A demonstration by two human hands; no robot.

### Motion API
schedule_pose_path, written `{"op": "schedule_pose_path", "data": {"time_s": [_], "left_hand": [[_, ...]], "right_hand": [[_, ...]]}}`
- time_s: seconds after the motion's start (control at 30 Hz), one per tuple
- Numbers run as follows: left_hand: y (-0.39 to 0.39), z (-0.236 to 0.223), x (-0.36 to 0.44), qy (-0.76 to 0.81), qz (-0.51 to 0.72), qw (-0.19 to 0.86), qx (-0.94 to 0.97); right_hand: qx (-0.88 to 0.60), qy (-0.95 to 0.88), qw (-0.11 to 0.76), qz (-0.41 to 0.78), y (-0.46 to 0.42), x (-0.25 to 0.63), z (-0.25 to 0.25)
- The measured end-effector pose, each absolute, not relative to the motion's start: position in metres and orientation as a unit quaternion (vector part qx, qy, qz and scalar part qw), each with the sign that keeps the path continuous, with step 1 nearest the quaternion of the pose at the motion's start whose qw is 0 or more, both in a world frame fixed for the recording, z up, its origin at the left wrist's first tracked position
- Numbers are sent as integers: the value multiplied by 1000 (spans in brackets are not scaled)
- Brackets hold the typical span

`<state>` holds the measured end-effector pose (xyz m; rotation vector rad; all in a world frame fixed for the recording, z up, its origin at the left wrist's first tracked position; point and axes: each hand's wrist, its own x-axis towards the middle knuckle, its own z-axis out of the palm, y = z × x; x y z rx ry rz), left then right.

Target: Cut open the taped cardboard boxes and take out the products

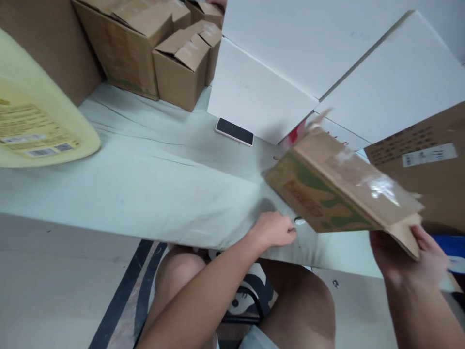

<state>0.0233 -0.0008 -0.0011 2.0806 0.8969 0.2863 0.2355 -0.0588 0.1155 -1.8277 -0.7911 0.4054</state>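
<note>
A brown cardboard box [327,189] with green print and shiny clear tape is tilted over the right part of the table. My right hand [414,257] grips it by the flap at its near right end, fingers closed round the cardboard. My left hand [276,229] is closed by the table's front edge, left of the box and apart from it. What its curled fingers hold, if anything, is hidden. Close to its knuckles lies a small shiny piece [300,220], too small to name.
White boxes [261,87] stand along the back, with a phone [234,132] lying before them. Taped cardboard boxes [181,72] fill the back left. A large yellow bottle [43,116] is at the left. A printed carton [425,169] stands right, above a blue item [450,247].
</note>
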Motion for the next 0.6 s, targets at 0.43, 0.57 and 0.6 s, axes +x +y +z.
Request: {"op": "schedule_pose_path", "data": {"time_s": [0.43, 0.57, 0.6], "left_hand": [[8, -9, 45, 377, 120, 417, 818], [9, -13, 49, 381, 120, 412, 819], [9, -14, 50, 384, 118, 411, 818]], "right_hand": [[-777, -47, 626, -50, -86, 412, 81], [-817, -146, 540, -141, -47, 438, 70], [-822, -186, 504, -187, -35, 443, 68]]}}
